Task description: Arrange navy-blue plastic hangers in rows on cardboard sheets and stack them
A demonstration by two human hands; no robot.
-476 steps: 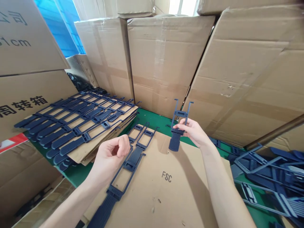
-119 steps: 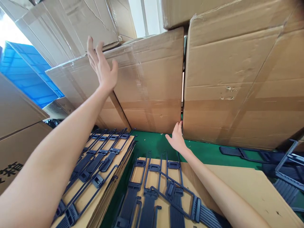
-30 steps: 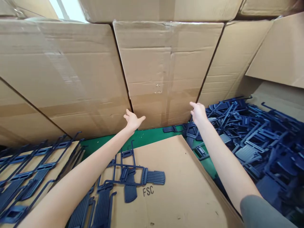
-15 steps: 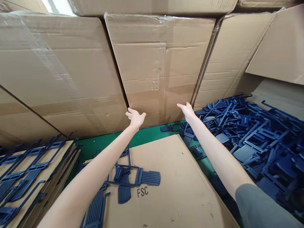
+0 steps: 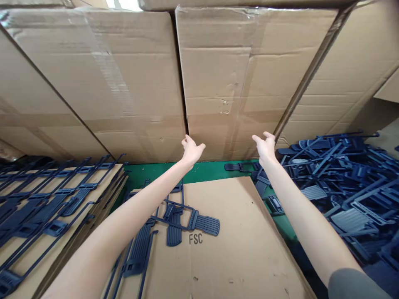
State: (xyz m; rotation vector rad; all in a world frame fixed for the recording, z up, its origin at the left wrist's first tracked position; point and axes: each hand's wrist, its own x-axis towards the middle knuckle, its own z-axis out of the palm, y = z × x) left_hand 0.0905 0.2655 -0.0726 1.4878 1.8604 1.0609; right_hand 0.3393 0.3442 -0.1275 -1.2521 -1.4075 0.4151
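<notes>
Both my arms reach forward over a flat cardboard sheet (image 5: 237, 232) printed "FSC". My left hand (image 5: 191, 151) is open, thumb and fingers apart, in front of the lower left of a tall taped carton (image 5: 215, 79). My right hand (image 5: 264, 147) is open too, fingers spread before the carton's lower right. I cannot tell whether either hand touches the carton. Under my left forearm, dark blue plastic parts with ribbed pads and thin rods (image 5: 204, 223) lie on the sheet. Neither hand holds anything.
A stack of cardboard sheets (image 5: 109, 178) with rows of the blue parts stands at left. At right is a loose heap of blue parts (image 5: 352, 195). More cartons (image 5: 131, 83) form a wall at the back. Green floor (image 5: 156, 170) shows between.
The view has turned left, so the cartons and sheet appear further right. More of the left stack shows. Both hands stay open in front of the carton.
</notes>
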